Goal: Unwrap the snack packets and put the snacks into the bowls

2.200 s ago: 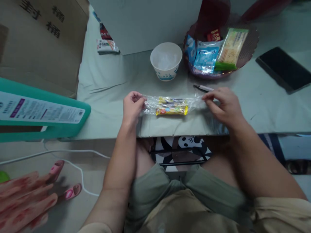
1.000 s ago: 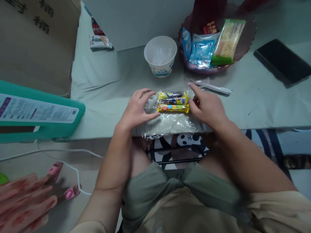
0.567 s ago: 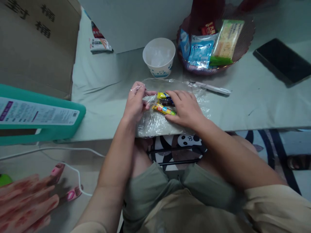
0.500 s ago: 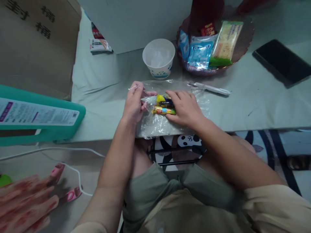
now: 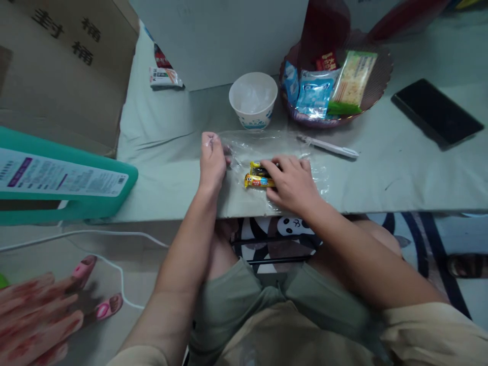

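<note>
A clear plastic bag (image 5: 272, 144) lies spread on the cloth-covered table in front of me. At its left edge my left hand (image 5: 213, 160) is closed, pinching the thin film between thumb and fingers. My right hand (image 5: 292, 183) curls over two stick-shaped snacks side by side on the bag. One is a yellow snack stick (image 5: 255, 181) with a cartoon print; the other is a dark-and-yellow snack stick (image 5: 257, 171) just behind it. Their right ends are hidden under my fingers.
Behind the bag stand a paper cup (image 5: 255, 119) and a glass bowl (image 5: 381, 84) of packaged snacks. A white pen-like tool (image 5: 335, 148) touches the bag's right side. A phone (image 5: 438, 113) lies right; a green jug (image 5: 118, 195) and carton (image 5: 76, 86) stand left.
My left hand has turned and drawn its fingers in, pulling the bag's left edge. The snack sticks and my right hand appear slightly lower and further right. The whole view has shifted slightly.
</note>
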`<state>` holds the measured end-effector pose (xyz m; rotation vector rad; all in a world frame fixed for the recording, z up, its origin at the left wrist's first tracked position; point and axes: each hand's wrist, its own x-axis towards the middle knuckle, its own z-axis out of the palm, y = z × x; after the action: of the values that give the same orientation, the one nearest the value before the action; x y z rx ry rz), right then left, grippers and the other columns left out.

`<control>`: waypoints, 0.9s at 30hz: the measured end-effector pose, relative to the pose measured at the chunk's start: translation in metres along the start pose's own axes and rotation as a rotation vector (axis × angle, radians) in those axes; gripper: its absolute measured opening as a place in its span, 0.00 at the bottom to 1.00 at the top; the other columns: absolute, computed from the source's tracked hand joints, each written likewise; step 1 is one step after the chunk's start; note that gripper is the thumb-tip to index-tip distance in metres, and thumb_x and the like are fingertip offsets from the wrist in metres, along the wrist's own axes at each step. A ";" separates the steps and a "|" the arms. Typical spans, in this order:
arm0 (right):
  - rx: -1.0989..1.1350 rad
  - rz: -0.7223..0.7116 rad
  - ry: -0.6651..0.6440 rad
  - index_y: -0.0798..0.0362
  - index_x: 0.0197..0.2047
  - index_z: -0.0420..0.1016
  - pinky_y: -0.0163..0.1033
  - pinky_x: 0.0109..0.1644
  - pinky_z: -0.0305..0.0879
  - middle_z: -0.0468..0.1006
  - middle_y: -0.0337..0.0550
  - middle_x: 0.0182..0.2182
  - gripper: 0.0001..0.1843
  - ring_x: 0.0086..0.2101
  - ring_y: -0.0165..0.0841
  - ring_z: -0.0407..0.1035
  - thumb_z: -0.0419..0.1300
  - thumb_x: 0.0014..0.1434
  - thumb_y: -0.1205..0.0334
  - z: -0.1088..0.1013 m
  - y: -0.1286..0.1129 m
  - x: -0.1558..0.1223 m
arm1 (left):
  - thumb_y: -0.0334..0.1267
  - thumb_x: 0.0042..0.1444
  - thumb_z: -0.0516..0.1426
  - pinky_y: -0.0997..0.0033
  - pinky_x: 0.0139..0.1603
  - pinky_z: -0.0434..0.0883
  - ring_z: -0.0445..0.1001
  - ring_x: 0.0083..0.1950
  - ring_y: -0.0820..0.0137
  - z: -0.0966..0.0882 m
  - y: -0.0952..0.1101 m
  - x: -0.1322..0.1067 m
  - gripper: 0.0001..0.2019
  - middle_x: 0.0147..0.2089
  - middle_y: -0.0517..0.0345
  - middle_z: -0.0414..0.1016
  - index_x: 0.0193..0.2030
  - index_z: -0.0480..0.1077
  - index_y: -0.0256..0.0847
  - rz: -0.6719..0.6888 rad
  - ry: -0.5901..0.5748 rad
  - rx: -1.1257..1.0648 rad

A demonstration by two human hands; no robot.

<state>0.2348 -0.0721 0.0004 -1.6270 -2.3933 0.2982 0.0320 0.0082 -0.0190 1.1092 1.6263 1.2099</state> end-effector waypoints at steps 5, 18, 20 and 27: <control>-0.025 0.035 -0.070 0.54 0.56 0.72 0.51 0.49 0.58 0.74 0.58 0.51 0.24 0.49 0.53 0.67 0.59 0.57 0.58 -0.004 -0.001 0.002 | 0.56 0.46 0.73 0.76 0.25 0.59 0.67 0.24 0.74 -0.009 0.010 -0.013 0.33 0.29 0.62 0.75 0.52 0.67 0.43 -0.122 -0.133 0.132; 0.161 0.010 0.037 0.56 0.67 0.65 0.51 0.48 0.67 0.79 0.58 0.54 0.36 0.49 0.51 0.73 0.59 0.55 0.59 -0.001 0.016 0.004 | 0.40 0.54 0.61 0.63 0.42 0.82 0.84 0.44 0.64 0.001 0.046 -0.032 0.08 0.42 0.57 0.81 0.32 0.65 0.43 -0.583 -0.483 -0.580; 0.151 0.005 0.012 0.54 0.68 0.64 0.51 0.48 0.68 0.79 0.57 0.54 0.37 0.49 0.51 0.74 0.60 0.55 0.60 0.001 0.015 0.005 | 0.39 0.54 0.61 0.64 0.40 0.82 0.84 0.44 0.64 0.003 0.048 -0.031 0.08 0.43 0.55 0.82 0.32 0.64 0.43 -0.618 -0.477 -0.626; 0.423 0.065 0.086 0.52 0.56 0.71 0.50 0.47 0.70 0.82 0.54 0.49 0.22 0.46 0.48 0.76 0.59 0.57 0.61 0.003 0.026 0.009 | 0.32 0.50 0.59 0.86 0.10 0.44 0.80 0.27 0.73 0.007 0.050 -0.022 0.06 0.30 0.57 0.77 0.31 0.63 0.40 -0.648 -0.231 -0.544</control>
<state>0.2535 -0.0544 -0.0088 -1.4850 -2.0401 0.6786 0.0542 -0.0028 0.0304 0.3176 1.2224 0.9513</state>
